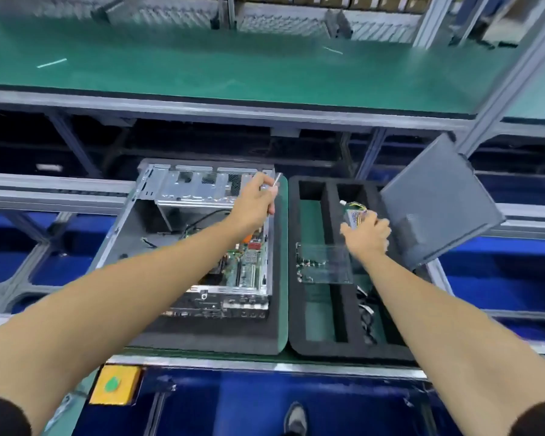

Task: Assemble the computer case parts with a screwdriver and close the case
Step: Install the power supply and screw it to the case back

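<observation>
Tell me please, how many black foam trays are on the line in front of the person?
2. The left tray lies under the open case. The right tray, with compartments, sits beside it and holds parts; the right hand reaches into it. Others may lie out of view.

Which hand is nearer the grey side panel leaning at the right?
Right. The right hand sits just left of the side panel, gripping a wired part in the foam tray. The left hand is further left, over the case, holding a screwdriver.

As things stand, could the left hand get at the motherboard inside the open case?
Probably yes: the open case has no cover, so the motherboard lies exposed just below the left hand. But that hand already holds a thin screwdriver.
</observation>
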Motion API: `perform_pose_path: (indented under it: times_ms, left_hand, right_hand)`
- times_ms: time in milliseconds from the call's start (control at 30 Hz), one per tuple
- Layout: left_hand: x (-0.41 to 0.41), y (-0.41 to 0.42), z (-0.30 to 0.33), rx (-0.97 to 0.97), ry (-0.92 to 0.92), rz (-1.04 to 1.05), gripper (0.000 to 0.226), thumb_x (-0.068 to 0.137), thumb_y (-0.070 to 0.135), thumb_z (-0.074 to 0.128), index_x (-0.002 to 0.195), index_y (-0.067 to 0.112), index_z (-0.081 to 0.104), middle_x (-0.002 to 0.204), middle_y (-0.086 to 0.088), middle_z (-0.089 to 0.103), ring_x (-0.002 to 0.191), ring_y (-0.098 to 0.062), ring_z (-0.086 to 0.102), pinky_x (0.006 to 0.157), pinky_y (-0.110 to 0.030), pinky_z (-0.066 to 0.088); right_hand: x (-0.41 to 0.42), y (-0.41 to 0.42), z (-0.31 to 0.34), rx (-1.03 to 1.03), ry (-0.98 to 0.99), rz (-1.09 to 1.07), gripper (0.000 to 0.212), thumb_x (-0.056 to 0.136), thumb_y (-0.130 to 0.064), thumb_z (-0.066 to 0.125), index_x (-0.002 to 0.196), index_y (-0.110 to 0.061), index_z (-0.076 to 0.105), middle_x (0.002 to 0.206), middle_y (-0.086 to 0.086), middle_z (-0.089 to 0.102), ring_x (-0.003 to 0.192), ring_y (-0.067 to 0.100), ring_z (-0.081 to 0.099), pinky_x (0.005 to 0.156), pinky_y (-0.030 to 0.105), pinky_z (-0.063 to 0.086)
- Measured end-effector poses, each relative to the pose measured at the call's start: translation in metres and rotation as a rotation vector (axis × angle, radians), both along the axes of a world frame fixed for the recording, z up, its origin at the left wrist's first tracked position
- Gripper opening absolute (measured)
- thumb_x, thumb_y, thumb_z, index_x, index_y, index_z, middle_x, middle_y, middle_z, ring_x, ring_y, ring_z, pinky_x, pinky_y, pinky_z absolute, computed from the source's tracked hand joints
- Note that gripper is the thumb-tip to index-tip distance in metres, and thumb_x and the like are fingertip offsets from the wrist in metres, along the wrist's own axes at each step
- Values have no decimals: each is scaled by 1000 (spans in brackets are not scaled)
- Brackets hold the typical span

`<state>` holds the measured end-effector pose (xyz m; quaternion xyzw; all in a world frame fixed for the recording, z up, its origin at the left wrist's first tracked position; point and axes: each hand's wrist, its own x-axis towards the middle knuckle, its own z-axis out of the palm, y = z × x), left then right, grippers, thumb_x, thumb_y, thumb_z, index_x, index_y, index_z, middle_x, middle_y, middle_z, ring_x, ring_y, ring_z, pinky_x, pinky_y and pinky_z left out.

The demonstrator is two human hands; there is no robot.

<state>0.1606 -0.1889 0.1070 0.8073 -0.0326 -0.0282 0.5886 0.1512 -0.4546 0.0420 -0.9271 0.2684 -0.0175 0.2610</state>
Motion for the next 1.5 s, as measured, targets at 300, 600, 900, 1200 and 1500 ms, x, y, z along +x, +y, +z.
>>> perform_pose_path:
  times_ms: [300,600,900,1200,1500]
  left_hand:
    - [57,-18,-41,126,182,-6,11,99,38,53,88,36,55,57,4,64,37,-8,40,36,-20,30]
    - [60,-19,-48,278,100,-26,9,98,36,50,93,37,58,66,10,68,50,-11,52,42,-23,42]
    - [56,-20,-44,430,45,-23,13,96,39,49,91,33,59,69,14,66,56,-8,59,53,-26,45]
    - [51,-7,-25,144,208,-125,39,106,41,38,84,16,58,62,6,65,48,-10,50,48,-22,41]
    - [16,90,37,312,-16,-215,62,76,85,59,94,30,38,116,0,54,101,-16,52,85,-42,51]
  right_hand:
    - [91,-45,-25,-47,459,-14,110,74,-56,79,156,-11,20,152,19,32,139,37,35,116,46,32]
    - [94,-46,-56,-131,479,-6,116,82,-38,80,160,-42,-5,153,22,27,138,42,33,109,55,34]
    - [102,-71,-35,-65,247,-34,107,68,-28,81,151,-42,14,133,22,38,124,42,35,87,50,41]
    - [119,-69,98,-14,72,-16,98,56,-32,81,135,-38,23,128,23,43,118,43,44,85,44,36]
    - [90,57,221,486,189,287,69,58,-33,71,124,-17,54,101,17,69,80,35,65,71,45,56]
